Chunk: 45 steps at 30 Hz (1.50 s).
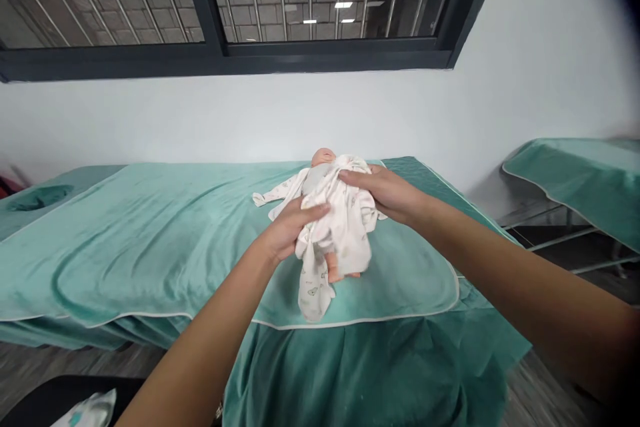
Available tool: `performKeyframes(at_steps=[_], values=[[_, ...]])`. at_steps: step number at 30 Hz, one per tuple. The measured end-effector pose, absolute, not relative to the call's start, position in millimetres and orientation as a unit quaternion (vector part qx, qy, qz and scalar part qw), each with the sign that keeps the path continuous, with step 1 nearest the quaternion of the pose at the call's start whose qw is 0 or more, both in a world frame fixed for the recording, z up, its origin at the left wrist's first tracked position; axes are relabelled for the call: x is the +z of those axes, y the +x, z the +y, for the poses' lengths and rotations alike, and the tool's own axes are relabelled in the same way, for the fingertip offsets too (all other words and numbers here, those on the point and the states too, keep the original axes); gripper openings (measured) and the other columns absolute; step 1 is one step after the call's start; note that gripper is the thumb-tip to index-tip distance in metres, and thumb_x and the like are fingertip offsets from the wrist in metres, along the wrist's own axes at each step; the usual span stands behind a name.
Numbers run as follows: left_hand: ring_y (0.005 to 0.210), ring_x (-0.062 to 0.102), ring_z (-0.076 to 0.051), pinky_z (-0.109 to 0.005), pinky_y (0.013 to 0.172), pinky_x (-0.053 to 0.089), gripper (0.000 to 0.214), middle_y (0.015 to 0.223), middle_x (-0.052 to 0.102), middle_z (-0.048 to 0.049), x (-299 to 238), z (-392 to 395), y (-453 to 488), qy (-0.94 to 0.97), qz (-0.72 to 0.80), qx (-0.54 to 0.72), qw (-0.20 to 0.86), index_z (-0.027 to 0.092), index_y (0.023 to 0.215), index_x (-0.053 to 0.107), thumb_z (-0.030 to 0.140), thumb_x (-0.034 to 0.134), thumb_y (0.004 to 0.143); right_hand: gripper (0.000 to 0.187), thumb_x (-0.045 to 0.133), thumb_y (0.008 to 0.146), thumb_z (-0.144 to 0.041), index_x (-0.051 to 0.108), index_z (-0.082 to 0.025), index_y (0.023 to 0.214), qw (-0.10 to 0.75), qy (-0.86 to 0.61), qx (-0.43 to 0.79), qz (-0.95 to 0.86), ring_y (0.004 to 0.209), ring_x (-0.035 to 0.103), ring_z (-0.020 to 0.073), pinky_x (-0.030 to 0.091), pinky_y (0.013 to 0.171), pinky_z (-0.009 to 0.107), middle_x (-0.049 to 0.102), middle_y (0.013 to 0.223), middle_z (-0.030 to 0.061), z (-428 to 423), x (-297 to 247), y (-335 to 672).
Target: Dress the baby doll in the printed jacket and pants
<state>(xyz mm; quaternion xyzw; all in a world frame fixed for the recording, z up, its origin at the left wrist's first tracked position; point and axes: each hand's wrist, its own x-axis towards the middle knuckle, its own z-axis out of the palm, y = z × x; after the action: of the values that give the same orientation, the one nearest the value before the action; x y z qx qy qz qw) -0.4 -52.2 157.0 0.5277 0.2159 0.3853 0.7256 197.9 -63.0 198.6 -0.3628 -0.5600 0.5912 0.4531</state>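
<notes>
A baby doll (323, 156) lies on the green-covered bed, its head toward the wall. Bunched white baby clothing (345, 213) with a small print hangs over the doll's body, gripped between my two hands. My left hand (293, 228) pinches its left edge, thumb on top. The far right side of the cloth is in my right hand (387, 192), thumb across the folds. One printed sleeve or leg (315, 287) dangles below my left hand. The doll's feet (336, 270) show under the cloth. Another white sleeve (275, 193) lies spread to the left of the doll.
A pale green sheet (150, 247) with white piping covers the bed. Behind it are a white wall (280, 117) and a dark-framed window (330, 57). Another green-covered bed (585, 173) stands at right. At lower left, a white packet (90, 411) rests on something black.
</notes>
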Motion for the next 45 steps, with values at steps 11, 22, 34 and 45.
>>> performKeyframes(at_steps=[11,22,34,45], values=[[0.09,0.072,-0.024,-0.036,0.091,0.055,0.031,0.097,0.076,-0.008,146,-53,14,0.371,0.17,0.475,0.78,0.013,0.108,0.07,0.03,0.07,0.082,0.037,0.077,0.079,-0.036,0.072,-0.016,0.109,0.427,-0.33,0.663,-0.519,0.091,0.071,0.0238,0.056,0.08,0.033,0.075,0.102,0.0094,-70,184,211],[0.074,0.068,-0.021,-0.028,0.061,0.048,0.026,0.088,0.074,-0.0082,110,-50,31,0.685,0.46,0.271,0.496,0.014,0.094,0.068,0.033,0.056,0.082,0.048,0.079,0.075,-0.041,0.068,-0.018,0.116,0.41,-0.475,0.629,-0.458,0.088,0.07,0.0251,0.054,0.071,0.033,0.075,0.107,0.0099,-98,88,238],[0.092,0.068,-0.033,-0.037,0.072,0.047,0.022,0.101,0.071,-0.0201,90,-71,49,0.833,0.497,0.06,0.236,0.014,0.092,0.068,0.024,0.055,0.078,0.035,0.058,0.083,-0.033,0.067,-0.021,0.114,0.456,-0.58,0.378,-0.56,0.111,0.063,0.0294,0.047,0.097,0.043,0.071,0.119,0.0072,-118,14,212],[0.099,0.066,-0.024,-0.031,0.082,0.049,0.036,0.109,0.072,-0.0064,109,-69,44,0.723,0.392,0.155,0.547,0.017,0.108,0.069,0.041,0.064,0.081,0.048,0.065,0.08,-0.052,0.062,-0.02,0.116,0.616,-0.516,0.451,-0.388,0.113,0.063,0.0301,0.05,0.095,0.043,0.069,0.12,0.0105,-116,7,206]])
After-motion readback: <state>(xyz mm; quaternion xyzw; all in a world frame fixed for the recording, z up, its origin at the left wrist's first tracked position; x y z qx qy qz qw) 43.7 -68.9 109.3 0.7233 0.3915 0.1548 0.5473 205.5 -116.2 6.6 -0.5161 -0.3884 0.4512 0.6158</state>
